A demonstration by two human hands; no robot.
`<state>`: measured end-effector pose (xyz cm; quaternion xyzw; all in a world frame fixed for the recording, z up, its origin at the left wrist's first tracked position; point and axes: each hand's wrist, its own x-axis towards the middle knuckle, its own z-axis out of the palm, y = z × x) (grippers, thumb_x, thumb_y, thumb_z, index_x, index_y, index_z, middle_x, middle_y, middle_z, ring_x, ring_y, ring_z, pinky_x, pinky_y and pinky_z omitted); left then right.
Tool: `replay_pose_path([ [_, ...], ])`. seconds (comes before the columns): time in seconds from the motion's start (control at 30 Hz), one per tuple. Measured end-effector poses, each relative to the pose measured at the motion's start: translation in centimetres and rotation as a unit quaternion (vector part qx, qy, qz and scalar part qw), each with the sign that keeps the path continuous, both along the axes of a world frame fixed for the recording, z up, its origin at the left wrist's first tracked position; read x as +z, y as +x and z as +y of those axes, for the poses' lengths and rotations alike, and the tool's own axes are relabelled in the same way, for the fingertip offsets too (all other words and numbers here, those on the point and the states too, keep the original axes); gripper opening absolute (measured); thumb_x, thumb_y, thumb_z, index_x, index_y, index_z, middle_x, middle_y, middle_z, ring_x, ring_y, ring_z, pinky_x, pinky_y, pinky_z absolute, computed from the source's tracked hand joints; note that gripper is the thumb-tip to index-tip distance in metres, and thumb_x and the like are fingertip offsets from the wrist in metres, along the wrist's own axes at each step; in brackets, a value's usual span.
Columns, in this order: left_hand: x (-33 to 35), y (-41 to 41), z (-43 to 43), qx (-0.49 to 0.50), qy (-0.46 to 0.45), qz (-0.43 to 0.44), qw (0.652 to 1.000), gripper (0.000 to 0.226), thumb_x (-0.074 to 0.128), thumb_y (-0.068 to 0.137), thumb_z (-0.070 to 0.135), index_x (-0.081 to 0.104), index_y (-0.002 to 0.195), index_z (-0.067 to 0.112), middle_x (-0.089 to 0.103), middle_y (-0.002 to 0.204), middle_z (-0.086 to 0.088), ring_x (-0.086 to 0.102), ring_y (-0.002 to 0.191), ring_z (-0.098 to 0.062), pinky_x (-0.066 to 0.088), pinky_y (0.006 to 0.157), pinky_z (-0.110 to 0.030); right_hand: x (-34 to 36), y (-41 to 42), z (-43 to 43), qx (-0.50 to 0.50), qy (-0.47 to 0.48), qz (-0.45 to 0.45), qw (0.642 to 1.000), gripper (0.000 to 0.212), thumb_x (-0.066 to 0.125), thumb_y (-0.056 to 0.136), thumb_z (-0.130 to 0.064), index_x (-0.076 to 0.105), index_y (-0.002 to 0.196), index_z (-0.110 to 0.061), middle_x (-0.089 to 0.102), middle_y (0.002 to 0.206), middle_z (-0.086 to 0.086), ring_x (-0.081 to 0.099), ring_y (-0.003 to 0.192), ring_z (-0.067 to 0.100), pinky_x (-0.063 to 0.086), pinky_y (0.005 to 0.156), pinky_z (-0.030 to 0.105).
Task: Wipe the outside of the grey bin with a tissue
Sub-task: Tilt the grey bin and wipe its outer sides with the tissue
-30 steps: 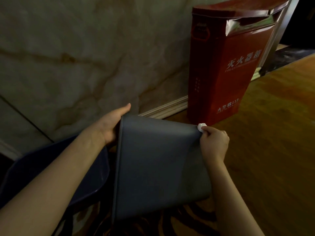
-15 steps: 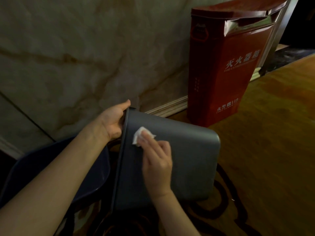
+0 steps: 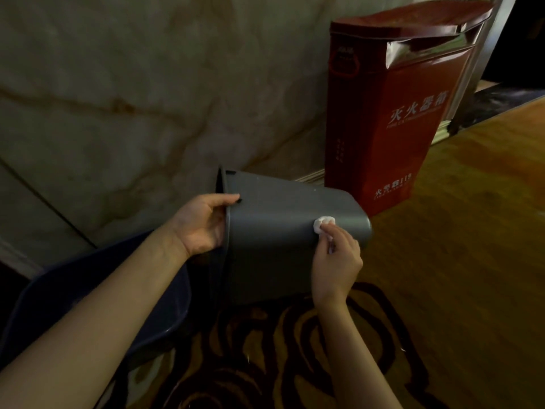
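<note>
Sliding from the rim toward the base, the right hand [image 3: 336,261] presses a crumpled white tissue [image 3: 323,223] on the tipped grey plastic bin [image 3: 271,231]; left hand [image 3: 203,222] fingers grasp its rim.

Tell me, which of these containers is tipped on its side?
The grey bin, held at its rim by the left hand. The red box stands upright against the wall; the dark blue tub is not.

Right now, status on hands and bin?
Left hand grips bin rim. Right hand presses tissue on bin side. Nothing blocking.
</note>
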<state>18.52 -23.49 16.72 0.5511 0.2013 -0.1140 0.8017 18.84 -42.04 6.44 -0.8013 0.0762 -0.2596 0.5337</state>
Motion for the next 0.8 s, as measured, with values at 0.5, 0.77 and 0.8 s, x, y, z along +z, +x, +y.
replay_pose_path([
  [0.5, 0.0, 1.1, -0.2, -0.018, -0.008, -0.013, 1.000, 0.038, 0.033, 0.096, 0.030, 0.061, 0.097, 0.005, 0.076, 0.077, -0.010, 0.073, 0.068, -0.019, 0.059, 0.057, -0.029, 4.9, -3.8, 6.2, 0.186, -0.083, -0.100, 0.974, 0.026, 0.060, 0.083, -0.005, 0.064, 0.107, -0.015, 0.062, 0.104, 0.003, 0.055, 0.095, 0.012, 0.050, 0.080, 0.024],
  [0.77, 0.2, 1.9, -2.2, -0.033, 0.028, -0.037, 0.998, 0.036, 0.032, 0.097, 0.031, 0.062, 0.094, 0.011, 0.076, 0.069, -0.004, 0.072, 0.063, -0.015, 0.058, 0.050, -0.027, 4.3, -1.4, 1.8, 0.103, -0.086, -0.031, 0.990, 0.022, 0.059, 0.084, -0.006, 0.067, 0.103, -0.014, 0.063, 0.100, 0.001, 0.051, 0.090, 0.011, 0.043, 0.078, 0.020],
  [0.8, 0.2, 2.0, -2.3, -0.032, 0.030, -0.045, 0.998, 0.033, 0.033, 0.097, 0.029, 0.061, 0.096, 0.013, 0.076, 0.070, -0.003, 0.072, 0.064, -0.014, 0.057, 0.050, -0.027, 4.0, -0.6, 0.4, 0.074, -0.066, 0.009, 0.995, 0.022, 0.057, 0.086, -0.007, 0.067, 0.105, -0.014, 0.063, 0.101, 0.001, 0.052, 0.093, 0.011, 0.043, 0.082, 0.021],
])
